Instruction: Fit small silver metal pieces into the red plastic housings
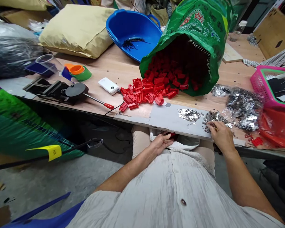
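Looking through the head view, we are seeing the right grip point(222, 136) pressing into a loose heap of small silver metal pieces point(215, 117) on a grey board point(166, 118), which is lying along the near edge of the wooden surface point(123, 68). We cannot tell whether it is clenching any piece. The left grip point(160, 142) is resting released against the board's edge. Red plastic clips point(144, 91) are lying heaped at the mouth of a green woven sack point(192, 47). We are judging that a dragging wrist could be sweeping the silver pieces over the edge onto the floor point(38, 190), or mixing them with stray red clips.
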`<state>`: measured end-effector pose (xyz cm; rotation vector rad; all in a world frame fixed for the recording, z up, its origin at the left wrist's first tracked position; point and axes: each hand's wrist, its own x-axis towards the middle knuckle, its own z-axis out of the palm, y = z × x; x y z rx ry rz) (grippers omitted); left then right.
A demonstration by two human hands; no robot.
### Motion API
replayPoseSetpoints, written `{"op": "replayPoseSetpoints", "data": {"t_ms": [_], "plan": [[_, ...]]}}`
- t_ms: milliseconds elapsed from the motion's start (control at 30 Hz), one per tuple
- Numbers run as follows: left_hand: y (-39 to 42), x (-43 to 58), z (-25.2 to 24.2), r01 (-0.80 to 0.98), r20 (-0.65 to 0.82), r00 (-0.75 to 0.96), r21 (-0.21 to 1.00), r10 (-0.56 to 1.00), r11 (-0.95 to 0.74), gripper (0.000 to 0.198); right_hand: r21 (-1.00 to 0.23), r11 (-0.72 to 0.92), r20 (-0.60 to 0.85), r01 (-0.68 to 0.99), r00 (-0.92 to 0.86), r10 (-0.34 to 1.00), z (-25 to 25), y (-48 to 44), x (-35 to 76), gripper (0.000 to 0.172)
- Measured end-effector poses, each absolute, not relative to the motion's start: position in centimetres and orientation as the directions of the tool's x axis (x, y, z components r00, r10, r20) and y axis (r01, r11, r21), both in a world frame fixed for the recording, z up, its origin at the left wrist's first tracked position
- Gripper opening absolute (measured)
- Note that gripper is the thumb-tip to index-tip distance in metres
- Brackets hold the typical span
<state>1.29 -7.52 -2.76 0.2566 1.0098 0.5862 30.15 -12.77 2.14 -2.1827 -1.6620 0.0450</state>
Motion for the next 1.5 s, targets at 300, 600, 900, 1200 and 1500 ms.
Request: {"op": "replayPoseSetpoints", "data": {"t_ms": [300, 600, 900, 1200, 1500], "plan": [[-6.5, 0.2, 0.1, -0.053, -0.485, 0.545, 0.794, 0.684, 0.605, 0.038, -0.224, -0.141, 0.185, 0.964, 0.184, 0.965, 1.8, -10.3, 30.0, 0.023], [2.0, -0.4, 2.3, 0.410, 0.155, 0.161, 0.888, 0.975, -0.209, 0.033, -0.265, -0.098, 0.238, 0.959, 0.164, 0.957, 1.5, -9.8, 30.5, 0.031], [6.2, 0.8, 1.1, 0.853, 0.295, 0.245, 0.388, 0.923, -0.350, 0.038, -0.409, -0.139, 0.234, 0.902, 0.251, 0.939, 1.8, -10.4, 30.4, 0.031], [5.7, -0.2, 0.8, 0.882, 0.353, 0.316, 0.233, 0.881, -0.410, 0.019, -0.453, -0.221, 0.209, 0.864, 0.344, 0.915, 1.8, -10.8, 30.0, 0.036], [5.2, -1.1, 0.8, 0.831, 0.399, 0.370, 0.262, 0.839, -0.490, 0.012, -0.595, -0.218, 0.158, 0.773, 0.379, 0.912, 3.0, -11.0, 28.9, 0.030]]}}
